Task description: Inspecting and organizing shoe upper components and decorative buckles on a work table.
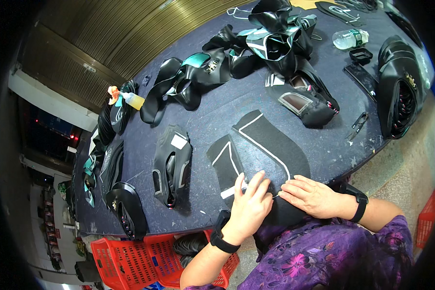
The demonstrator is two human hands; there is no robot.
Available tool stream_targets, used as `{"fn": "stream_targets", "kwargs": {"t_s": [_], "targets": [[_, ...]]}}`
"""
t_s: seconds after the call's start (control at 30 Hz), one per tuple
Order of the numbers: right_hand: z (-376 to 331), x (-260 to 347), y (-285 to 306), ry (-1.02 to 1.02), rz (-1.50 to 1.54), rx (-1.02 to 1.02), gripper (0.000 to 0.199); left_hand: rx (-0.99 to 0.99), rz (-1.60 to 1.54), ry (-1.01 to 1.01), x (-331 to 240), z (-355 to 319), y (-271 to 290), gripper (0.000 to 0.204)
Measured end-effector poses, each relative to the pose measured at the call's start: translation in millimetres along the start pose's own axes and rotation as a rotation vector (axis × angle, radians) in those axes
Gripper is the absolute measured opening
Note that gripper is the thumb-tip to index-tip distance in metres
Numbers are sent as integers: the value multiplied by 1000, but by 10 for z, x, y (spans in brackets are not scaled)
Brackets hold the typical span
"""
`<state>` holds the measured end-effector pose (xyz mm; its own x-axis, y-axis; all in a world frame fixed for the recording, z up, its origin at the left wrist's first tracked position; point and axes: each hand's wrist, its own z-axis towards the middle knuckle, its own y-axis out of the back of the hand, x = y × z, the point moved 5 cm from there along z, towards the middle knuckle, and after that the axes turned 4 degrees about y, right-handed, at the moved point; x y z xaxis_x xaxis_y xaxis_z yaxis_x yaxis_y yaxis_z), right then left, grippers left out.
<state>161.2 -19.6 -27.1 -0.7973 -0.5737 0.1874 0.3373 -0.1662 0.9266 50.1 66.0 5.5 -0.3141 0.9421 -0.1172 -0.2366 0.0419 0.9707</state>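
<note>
A black U-shaped shoe upper piece (284, 145) lies flat at the table's near edge, with white lines along its inner edges and a white patch on its left arm. My left hand (250, 203) rests on the left arm's lower part, fingers apart and fingertips beside the white patch. On the lower right, my right hand (311, 195) lies with its fingers stretched out flat over the piece. The bottom of the piece is partly hidden by both hands. To the left lies a black shoe upper (173, 164) with a white label.
Stacked black uppers (302, 99) and black-and-teal pieces (198, 77) lie farther back. Thread snips (357, 126), a phone (361, 79), a water bottle (350, 38) and an upper stack (401, 92) are right. A yellow bottle (133, 100) stands left; red crates (125, 263) sit below the edge.
</note>
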Motion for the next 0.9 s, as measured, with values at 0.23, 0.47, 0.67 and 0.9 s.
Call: {"fn": "stream_targets", "kwargs": {"t_s": [0.23, 0.47, 0.67, 0.9], "targets": [[-20, -50, 36, -88, 133, -102, 44, -79, 246, -164, -154, -38, -31, 9], [-62, -57, 114, -218, 113, -190, 40, -107, 158, -110, -108, -56, -35, 8], [-83, -62, 65, -213, 112, -112, 44, -108, 18, -11, -50, -20, -10, 9], [-49, -12, 41, -169, 1, 6, 49, -82, -129, 91, 16, -17, -20, 12]]}}
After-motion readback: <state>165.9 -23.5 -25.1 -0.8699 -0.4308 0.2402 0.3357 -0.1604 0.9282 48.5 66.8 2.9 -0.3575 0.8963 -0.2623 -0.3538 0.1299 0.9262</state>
